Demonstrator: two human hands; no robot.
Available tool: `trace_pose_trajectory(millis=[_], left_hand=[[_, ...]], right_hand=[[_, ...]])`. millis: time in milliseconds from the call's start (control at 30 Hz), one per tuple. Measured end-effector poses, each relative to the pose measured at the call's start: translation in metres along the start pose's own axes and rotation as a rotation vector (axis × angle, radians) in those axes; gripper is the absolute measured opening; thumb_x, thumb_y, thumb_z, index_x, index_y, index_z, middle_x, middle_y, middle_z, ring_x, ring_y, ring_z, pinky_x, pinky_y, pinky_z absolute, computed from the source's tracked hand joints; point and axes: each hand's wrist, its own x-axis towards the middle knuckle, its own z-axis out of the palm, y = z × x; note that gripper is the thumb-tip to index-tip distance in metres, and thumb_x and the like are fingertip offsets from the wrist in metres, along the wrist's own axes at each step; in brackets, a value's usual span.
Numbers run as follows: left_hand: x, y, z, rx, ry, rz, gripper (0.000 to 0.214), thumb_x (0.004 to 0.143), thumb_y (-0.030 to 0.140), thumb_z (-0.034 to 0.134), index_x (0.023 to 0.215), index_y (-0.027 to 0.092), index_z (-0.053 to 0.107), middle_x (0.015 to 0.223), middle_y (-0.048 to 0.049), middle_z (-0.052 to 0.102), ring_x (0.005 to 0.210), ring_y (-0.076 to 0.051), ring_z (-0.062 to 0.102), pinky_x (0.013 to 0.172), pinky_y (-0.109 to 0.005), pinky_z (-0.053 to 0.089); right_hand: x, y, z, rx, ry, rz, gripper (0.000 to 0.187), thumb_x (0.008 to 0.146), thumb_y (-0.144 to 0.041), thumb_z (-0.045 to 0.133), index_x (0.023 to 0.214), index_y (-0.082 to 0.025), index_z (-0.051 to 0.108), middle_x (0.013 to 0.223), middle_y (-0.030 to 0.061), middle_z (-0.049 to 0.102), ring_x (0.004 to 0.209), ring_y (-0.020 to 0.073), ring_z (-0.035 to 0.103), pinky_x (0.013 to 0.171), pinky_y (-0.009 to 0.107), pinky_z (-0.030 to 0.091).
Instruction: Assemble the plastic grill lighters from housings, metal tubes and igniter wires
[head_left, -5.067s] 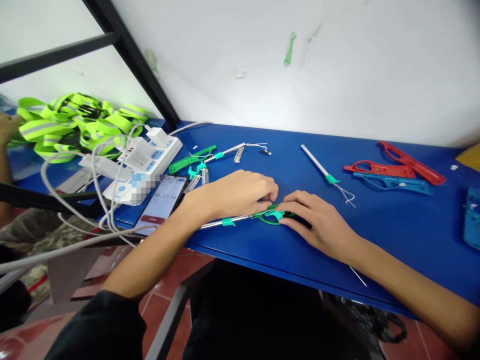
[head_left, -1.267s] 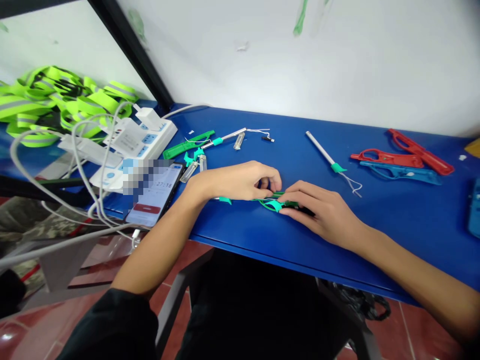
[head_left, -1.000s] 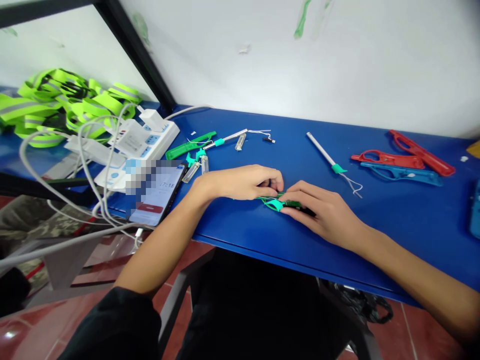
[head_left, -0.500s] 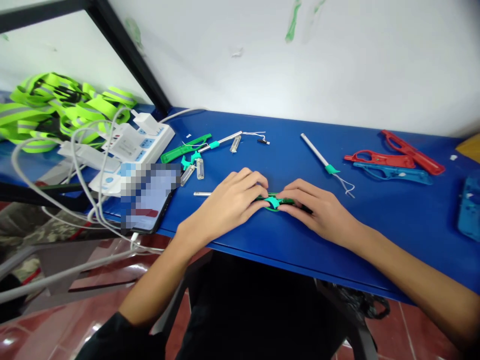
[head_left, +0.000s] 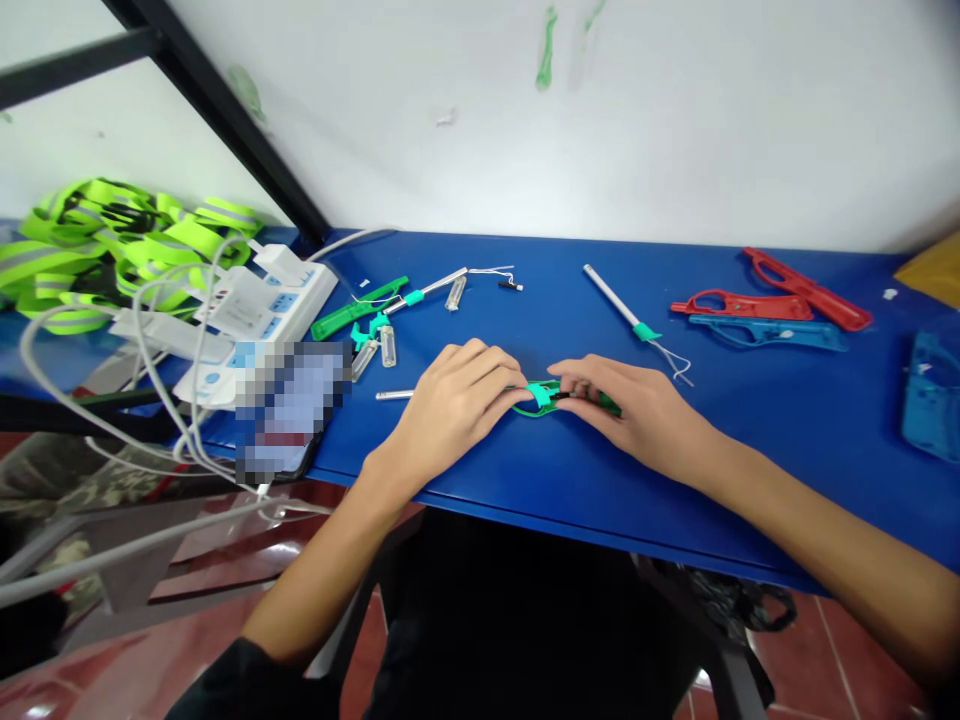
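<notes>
A green lighter casing (head_left: 530,410), of the long-nosed kind, lies on the blue table between my hands. A light-green trigger piece (head_left: 541,394) sits in it, and its metal tube (head_left: 394,395) sticks out to the left past my left hand (head_left: 469,405). That hand is closed, thumb and fingertips gripping the casing beside the trigger piece. My right hand (head_left: 626,400) is closed at the casing's other end, thumb and forefinger pinching a small black part (head_left: 561,395). The right fingers partly cover the handle end.
Back left are a green casing half (head_left: 360,308), another tube (head_left: 427,291) and clear small tanks (head_left: 388,346). A wired tube (head_left: 611,295) lies right of centre, red casings (head_left: 757,304) and a blue casing (head_left: 772,333) farther right. A phone (head_left: 292,410) and power strip (head_left: 300,310) stand left.
My right fingers have drawn back slightly to the right from the trigger piece, showing more of the casing and the black part. The view has shifted slightly.
</notes>
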Motion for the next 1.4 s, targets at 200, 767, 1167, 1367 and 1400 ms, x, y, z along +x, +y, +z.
trace_pose_trajectory(millis=[200,767,1167,1367,1400], left_hand=[[0.000,0.001,0.003,0.011,0.038,0.017,0.013,0.110,0.030,0.063,0.108,0.019,0.070,0.112,-0.0057,0.079,0.100,-0.022,0.064,0.084,-0.038,0.046],[-0.001,0.001,0.005,-0.030,0.072,0.035,0.016,0.109,0.032,0.064,0.102,0.018,0.070,0.106,-0.0035,0.079,0.093,-0.020,0.063,0.080,-0.036,0.041],[-0.006,0.000,0.004,-0.128,-0.017,-0.033,0.019,0.111,0.034,0.061,0.101,0.020,0.070,0.105,-0.0003,0.080,0.088,-0.018,0.063,0.082,-0.036,0.038],[-0.004,0.003,0.007,-0.120,-0.049,-0.015,0.019,0.111,0.035,0.061,0.103,0.020,0.070,0.113,-0.0014,0.079,0.094,-0.019,0.064,0.085,-0.037,0.038],[-0.004,0.004,0.008,-0.120,-0.050,-0.011,0.019,0.111,0.035,0.061,0.103,0.020,0.070,0.114,-0.0015,0.079,0.096,-0.019,0.065,0.086,-0.037,0.039]], right_hand=[[-0.002,-0.005,-0.002,-0.098,0.035,-0.069,0.024,0.112,-0.026,0.053,0.134,-0.022,0.063,0.109,0.0079,0.078,0.093,0.0197,0.076,0.082,0.031,0.062],[0.002,-0.009,0.001,-0.071,0.090,-0.073,0.006,0.106,-0.024,0.067,0.108,-0.021,0.062,0.095,0.0021,0.069,0.076,0.0134,0.064,0.067,0.024,0.052],[-0.002,-0.007,-0.003,-0.004,-0.023,-0.148,0.005,0.107,-0.021,0.064,0.102,-0.019,0.064,0.101,0.0054,0.071,0.086,0.0141,0.069,0.080,0.026,0.056],[-0.008,-0.011,-0.012,-0.023,-0.054,-0.131,0.010,0.109,-0.019,0.059,0.113,-0.018,0.068,0.106,0.0078,0.075,0.096,0.0177,0.072,0.088,0.030,0.058],[-0.008,-0.010,-0.012,-0.030,-0.042,-0.131,0.010,0.109,-0.019,0.059,0.113,-0.019,0.068,0.105,0.0075,0.075,0.096,0.0185,0.072,0.088,0.031,0.058]])
